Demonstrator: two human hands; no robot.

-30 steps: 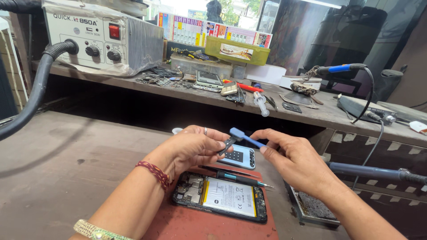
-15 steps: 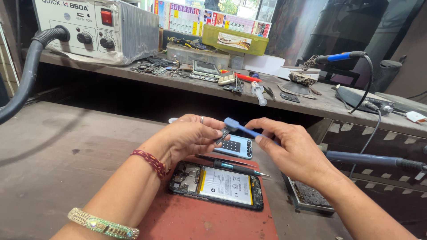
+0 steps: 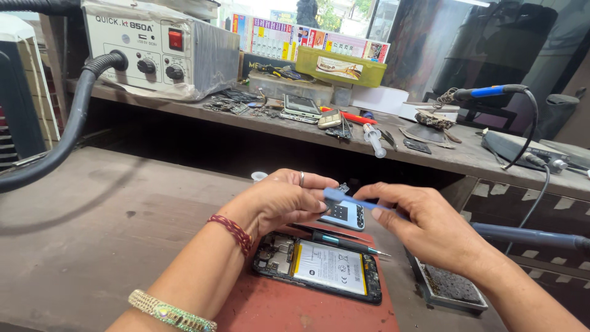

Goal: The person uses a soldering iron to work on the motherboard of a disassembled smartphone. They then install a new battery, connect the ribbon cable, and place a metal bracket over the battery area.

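Observation:
An opened phone [image 3: 319,268] with its back off and a white battery showing lies on a red mat [image 3: 307,310]. My left hand [image 3: 283,200] hovers above it, fingertips pinched on a small dark part. My right hand [image 3: 424,224] holds a thin blue pry tool [image 3: 350,200] whose flat tip touches that part. A small phone-shaped piece with a grid [image 3: 344,215] lies behind the hands. A dark screwdriver [image 3: 344,240] rests across the mat between that piece and the phone.
A grey hot-air station [image 3: 153,49] with a black hose [image 3: 61,141] stands on the raised shelf at left. Phones, tools and a green box [image 3: 341,66] clutter the shelf. A blue-handled soldering iron [image 3: 491,92] sits right. A small metal tray [image 3: 448,289] lies by the mat.
Both hands stay joined over the phone with the blue tool at the small part. The camera has dipped and shifted slightly.

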